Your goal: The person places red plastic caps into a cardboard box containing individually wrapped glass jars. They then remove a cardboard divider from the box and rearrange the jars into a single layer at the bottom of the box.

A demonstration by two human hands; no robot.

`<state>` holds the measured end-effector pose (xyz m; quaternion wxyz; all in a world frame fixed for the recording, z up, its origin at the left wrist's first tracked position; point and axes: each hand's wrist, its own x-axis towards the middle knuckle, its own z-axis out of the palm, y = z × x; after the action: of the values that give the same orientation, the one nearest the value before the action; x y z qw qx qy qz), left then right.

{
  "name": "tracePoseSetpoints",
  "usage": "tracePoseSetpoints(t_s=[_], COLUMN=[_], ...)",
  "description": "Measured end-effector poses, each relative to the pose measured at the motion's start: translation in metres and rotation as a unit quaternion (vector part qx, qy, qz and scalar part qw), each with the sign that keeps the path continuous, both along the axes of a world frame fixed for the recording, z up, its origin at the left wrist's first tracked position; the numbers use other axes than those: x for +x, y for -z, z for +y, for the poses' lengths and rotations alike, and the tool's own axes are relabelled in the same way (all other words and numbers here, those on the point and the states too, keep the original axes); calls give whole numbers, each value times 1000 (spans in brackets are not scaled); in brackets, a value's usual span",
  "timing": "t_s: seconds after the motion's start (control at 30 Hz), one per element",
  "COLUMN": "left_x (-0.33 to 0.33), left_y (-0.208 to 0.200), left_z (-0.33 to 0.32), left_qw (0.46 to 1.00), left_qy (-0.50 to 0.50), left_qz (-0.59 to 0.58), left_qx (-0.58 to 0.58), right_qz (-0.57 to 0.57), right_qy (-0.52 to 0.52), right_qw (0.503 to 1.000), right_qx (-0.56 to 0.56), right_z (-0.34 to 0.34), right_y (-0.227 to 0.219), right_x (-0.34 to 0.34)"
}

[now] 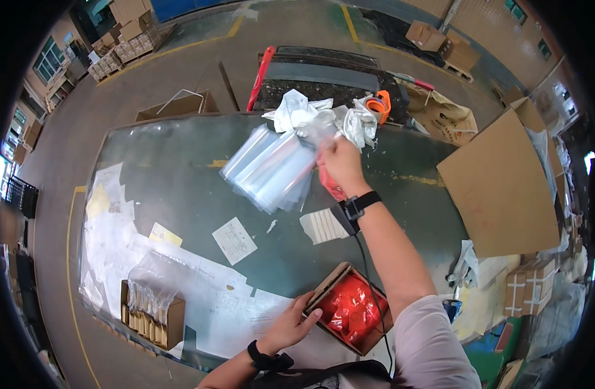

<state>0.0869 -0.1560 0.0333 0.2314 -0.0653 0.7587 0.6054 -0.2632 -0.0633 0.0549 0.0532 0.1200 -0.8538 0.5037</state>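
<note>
Right hand (341, 165): one, fingers curled in on the upper end of a red packet (330, 181); blur hides whether clear film is pinched too.
Left hand (291, 327): one, lying against the left wall of an open carton (325, 285), thumb apart from the fingers; cannot tell whether it grips.
Wristbands: two, black, one on each wrist.
Red packets: one at the right hand, above the middle of the table (181, 149); more fill the open carton, overlapping too much to count.
Clear sleeves (265, 172): several, fanned just left of the right hand, edges too blurred to count.
White slip (234, 240): one, with lines of writing too small to read.
Ridged pale piece (323, 226): one, near the right wrist.
White crumpled material (297, 113): two clumps beyond the sleeves.
Orange tape dispenser (379, 107): one, beside the right clump.
Large sheets (206, 311): overlapping at left, their fine marks illegible.
Smaller carton (174, 324): one, on the sheets, holding a clear-wrapped row.
Big cardboard box (505, 188): one, at the right edge.
</note>
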Motion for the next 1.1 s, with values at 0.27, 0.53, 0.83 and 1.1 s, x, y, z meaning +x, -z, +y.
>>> tracePoseSetpoints(t_s=[0.27,0.53,0.83,1.1], left_x=[-6,27,28,93], left_y=[15,52,65,17], left_z=[11,81,142,131], left_qw=[993,994,995,989], left_qy=[16,63,34,109], left_qz=[81,93,-32,-12], left_qx=[-81,-7,87,100], right_qz=[-220,-158,-119,-383], right_qy=[-194,114,488,669], right_qw=[949,972,830,549], right_qx=[-119,-134,-243,-323], right_z=[75,277,308,234], right_y=[-57,-235,-214,-71], right_x=[65,360,648,917])
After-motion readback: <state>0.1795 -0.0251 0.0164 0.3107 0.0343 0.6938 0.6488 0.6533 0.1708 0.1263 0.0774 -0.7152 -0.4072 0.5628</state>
